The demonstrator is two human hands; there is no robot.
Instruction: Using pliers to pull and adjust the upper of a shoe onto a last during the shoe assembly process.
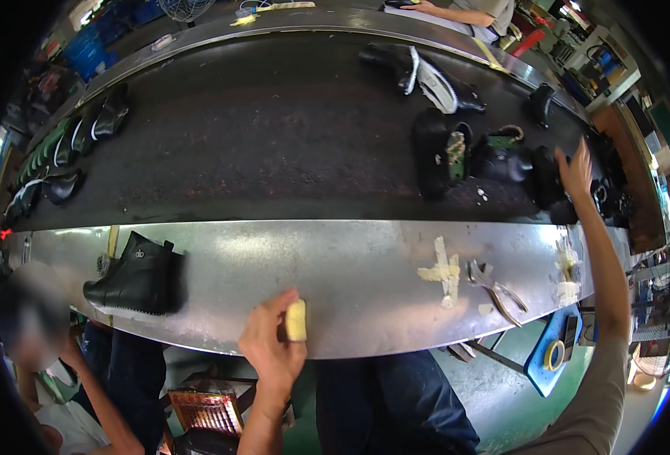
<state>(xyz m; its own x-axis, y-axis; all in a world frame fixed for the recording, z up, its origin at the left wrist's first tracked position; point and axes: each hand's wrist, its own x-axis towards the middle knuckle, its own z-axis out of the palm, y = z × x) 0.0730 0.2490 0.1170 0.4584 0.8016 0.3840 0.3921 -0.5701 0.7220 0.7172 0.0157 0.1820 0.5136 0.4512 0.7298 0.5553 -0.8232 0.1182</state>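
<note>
My left hand (269, 341) is closed around a small yellow block (296, 321) above the front edge of the metal ledge (335, 262). Its exact kind is not plain from here. My right arm reaches far forward to the right; there my right hand (577, 174) has its fingers apart, right beside a dark shoe (547, 179) on the black conveyor belt (259, 129). Nothing shows in that hand. Left of it stand a black shoe (502, 161) and another black shoe (430, 152), both with patterned lining.
A black ankle boot (134, 277) stands on the ledge at left. Metal pincers (496, 292) lie at right beside yellowish tape (443, 271). More shoes (66, 144) line the belt's far left. A co-worker (39, 341) sits at lower left; another person's arm (456, 14) is across the belt.
</note>
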